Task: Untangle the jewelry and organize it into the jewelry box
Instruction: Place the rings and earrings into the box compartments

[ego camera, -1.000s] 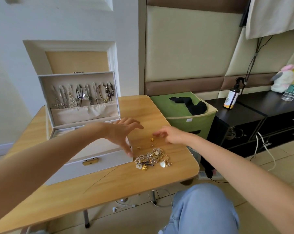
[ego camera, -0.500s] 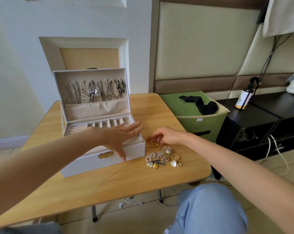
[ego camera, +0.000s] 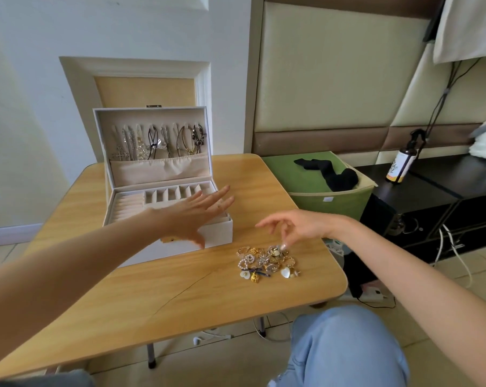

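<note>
Left hand point(ego camera: 197, 216) lies flat, fingers straight, over the jewelry box point(ego camera: 216, 233) at its front right corner. Right hand point(ego camera: 300, 224) dips its fingertips point(ego camera: 284, 245) onto the tangled jewelry pile point(ego camera: 267, 261) near the table point(ego camera: 180, 303)'s right edge. Whether they've pinched anything, I can't tell. Best bet: lift one loose outer piece gently, without dragging the clump.

Head view, forward-down over table point(ego camera: 124, 297)

Soft, bright daylight fills the scene evenly, leaving only faint shadows on the table point(ego camera: 180, 303), with fairly sharp detail and wide-angle distortion bowing straight lines near the edges.
</note>
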A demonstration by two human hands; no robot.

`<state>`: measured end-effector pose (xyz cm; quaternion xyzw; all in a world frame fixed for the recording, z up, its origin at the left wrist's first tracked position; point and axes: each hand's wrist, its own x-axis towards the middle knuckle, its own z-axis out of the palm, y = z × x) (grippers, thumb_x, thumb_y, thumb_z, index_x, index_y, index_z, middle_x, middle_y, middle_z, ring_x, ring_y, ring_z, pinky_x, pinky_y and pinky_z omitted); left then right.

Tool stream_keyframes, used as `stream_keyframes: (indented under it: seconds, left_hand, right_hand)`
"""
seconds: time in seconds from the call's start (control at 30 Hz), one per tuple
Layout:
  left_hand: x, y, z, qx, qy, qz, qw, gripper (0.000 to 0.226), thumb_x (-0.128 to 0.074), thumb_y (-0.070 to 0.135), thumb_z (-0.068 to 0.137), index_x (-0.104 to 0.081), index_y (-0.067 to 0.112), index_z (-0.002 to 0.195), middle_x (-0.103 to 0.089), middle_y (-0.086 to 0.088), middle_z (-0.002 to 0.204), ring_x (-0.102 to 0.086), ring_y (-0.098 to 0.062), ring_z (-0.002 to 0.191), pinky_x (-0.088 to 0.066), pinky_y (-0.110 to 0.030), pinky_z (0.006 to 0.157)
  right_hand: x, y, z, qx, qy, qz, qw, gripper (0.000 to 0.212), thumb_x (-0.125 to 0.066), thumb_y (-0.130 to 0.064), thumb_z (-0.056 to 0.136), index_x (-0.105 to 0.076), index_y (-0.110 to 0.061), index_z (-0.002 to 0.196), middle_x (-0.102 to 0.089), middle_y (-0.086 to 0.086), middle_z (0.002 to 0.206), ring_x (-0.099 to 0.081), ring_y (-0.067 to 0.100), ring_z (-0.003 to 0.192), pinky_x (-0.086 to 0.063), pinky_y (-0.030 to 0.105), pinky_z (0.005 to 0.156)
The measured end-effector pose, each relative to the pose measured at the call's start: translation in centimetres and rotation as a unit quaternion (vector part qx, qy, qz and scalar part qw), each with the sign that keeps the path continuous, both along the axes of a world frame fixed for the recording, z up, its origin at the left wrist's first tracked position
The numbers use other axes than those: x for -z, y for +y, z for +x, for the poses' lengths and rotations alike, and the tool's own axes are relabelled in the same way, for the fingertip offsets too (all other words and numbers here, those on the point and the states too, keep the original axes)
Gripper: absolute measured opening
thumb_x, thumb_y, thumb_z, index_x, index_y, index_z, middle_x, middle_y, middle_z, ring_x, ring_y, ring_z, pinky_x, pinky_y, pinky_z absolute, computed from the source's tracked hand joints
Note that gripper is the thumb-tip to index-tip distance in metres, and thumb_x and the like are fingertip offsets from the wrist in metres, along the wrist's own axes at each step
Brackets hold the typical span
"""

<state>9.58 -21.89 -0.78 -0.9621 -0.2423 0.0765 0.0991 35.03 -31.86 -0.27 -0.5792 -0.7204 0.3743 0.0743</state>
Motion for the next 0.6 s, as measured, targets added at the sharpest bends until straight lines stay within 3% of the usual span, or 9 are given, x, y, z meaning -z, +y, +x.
stream_keyframes:
  seconds: [0.07, 0.13, 0.17, 0.2, 0.27, 0.33, 0.43, 0.6]
  left_hand:
    - [1.0, -2.0, -0.1, 0.048, -0.104, 0.072, 0.991, 0.121, -0.073, 0.055, 0.063, 0.000, 0.010, 0.149, -0.004, -0.017, 0.156, -0.009, -0.024, 0.139, -0.005, -0.044, 0.115]
    - [1.8, -4.1, 0.3, 0.109, -0.186, 0.056, 0.975, 0.094, -0.066, 0.057, 0.069, -0.030, 0.010, 0.142, -0.040, -0.011, 0.139, -0.039, -0.021, 0.123, -0.033, -0.043, 0.110]
    - [2.3, -5.0, 0.6, 0.130, -0.206, 0.026, 0.970, 0.080, -0.062, 0.057, 0.075, -0.035, 0.012, 0.136, -0.046, -0.006, 0.130, -0.044, -0.019, 0.115, -0.040, -0.040, 0.102]
    - [2.8, -5.9, 1.1, 0.133, -0.209, -0.007, 0.969, 0.075, -0.057, 0.060, 0.077, -0.037, 0.013, 0.133, -0.047, -0.004, 0.125, -0.045, -0.018, 0.112, -0.042, -0.037, 0.098]
    - [3.9, -7.5, 2.3, 0.087, -0.186, -0.071, 0.976, 0.092, -0.054, 0.069, 0.072, -0.031, 0.011, 0.139, -0.042, -0.005, 0.131, -0.040, -0.018, 0.118, -0.036, -0.034, 0.104]
    - [4.8, -8.5, 3.0, 0.021, -0.136, -0.159, 0.978, 0.119, -0.057, 0.073, 0.060, -0.009, 0.010, 0.148, -0.023, -0.005, 0.147, -0.024, -0.019, 0.134, -0.021, -0.032, 0.114]
    - [5.4, -9.0, 3.3, -0.043, -0.134, -0.270, 0.952, 0.125, -0.055, 0.072, 0.059, 0.011, 0.015, 0.148, 0.004, -0.001, 0.157, -0.003, -0.020, 0.144, -0.011, -0.034, 0.117]
    - [6.1, -9.3, 2.4, -0.070, -0.208, -0.312, 0.924, 0.116, -0.069, 0.055, 0.071, 0.009, 0.015, 0.148, -0.010, -0.001, 0.153, -0.012, -0.015, 0.141, -0.014, -0.025, 0.114]
  right_hand:
    - [-0.4, -1.3, 1.2, 0.000, -0.053, -0.046, 0.998, 0.087, -0.074, -0.002, 0.074, -0.030, -0.031, 0.143, -0.044, -0.001, 0.122, -0.057, 0.010, 0.083, -0.052, 0.029, 0.087]
    - [0.3, -2.4, 1.4, 0.020, -0.113, -0.058, 0.992, 0.099, -0.080, -0.007, 0.069, -0.023, -0.031, 0.146, -0.040, -0.004, 0.121, -0.053, 0.002, 0.079, -0.050, 0.019, 0.074]
    - [0.9, -2.8, 1.2, 0.030, -0.128, -0.049, 0.990, 0.100, -0.082, -0.008, 0.067, -0.024, -0.030, 0.146, -0.038, -0.007, 0.117, -0.049, -0.001, 0.077, -0.047, 0.016, 0.071]
    - [1.5, -3.0, 0.9, 0.039, -0.130, -0.036, 0.990, 0.099, -0.083, -0.009, 0.065, -0.026, -0.029, 0.144, -0.036, -0.012, 0.112, -0.046, -0.003, 0.076, -0.044, 0.014, 0.073]
    - [2.5, -3.0, 0.5, 0.052, -0.112, -0.007, 0.992, 0.096, -0.084, -0.008, 0.063, -0.032, -0.027, 0.142, -0.033, -0.018, 0.103, -0.043, -0.006, 0.075, -0.042, 0.018, 0.080]
    - [2.9, -2.7, -0.1, 0.057, -0.100, 0.011, 0.993, 0.092, -0.086, -0.009, 0.062, -0.036, -0.025, 0.138, -0.037, -0.014, 0.104, -0.045, -0.004, 0.076, -0.045, 0.022, 0.083]
    - [3.3, -2.3, -1.2, 0.058, -0.085, 0.025, 0.994, 0.085, -0.085, -0.010, 0.062, -0.040, -0.024, 0.133, -0.040, -0.008, 0.107, -0.044, -0.001, 0.077, -0.045, 0.024, 0.080]
    - [3.4, -2.2, -3.5, 0.052, -0.066, 0.045, 0.995, 0.077, -0.084, -0.009, 0.063, -0.043, -0.020, 0.127, -0.043, -0.004, 0.114, -0.050, 0.005, 0.081, -0.051, 0.027, 0.080]
